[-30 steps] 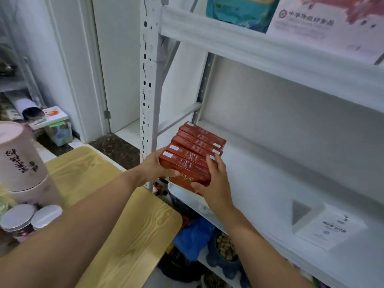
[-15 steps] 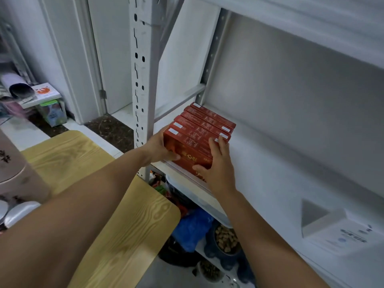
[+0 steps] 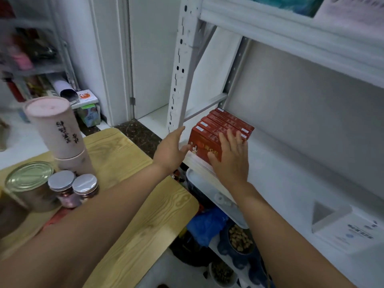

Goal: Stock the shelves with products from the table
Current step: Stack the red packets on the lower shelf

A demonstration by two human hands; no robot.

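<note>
Several red boxes (image 3: 218,126) stand in a row on the white shelf (image 3: 291,173), at its left end beside the upright post. My right hand (image 3: 230,156) lies flat with straight fingers against the front and top of the nearest box. Just left of the boxes is my left hand (image 3: 171,150), fingers straight and spread; whether its fingertips touch the front box I cannot tell. On the wooden table (image 3: 135,225) to the left stand pink cylinders (image 3: 56,129), a tin can (image 3: 29,186) and two small silver-lidded jars (image 3: 72,189).
A white box (image 3: 349,229) lies on the same shelf at the right. The white shelf post (image 3: 182,69) rises just left of the red boxes. Below the shelf sit a blue bag (image 3: 205,225) and bowls of dry food (image 3: 239,240). Another shelf board runs overhead.
The red boxes went from my grip at the shelf edge to standing on the shelf. My left hand has let go and opened; my right hand now lies flat on them.
</note>
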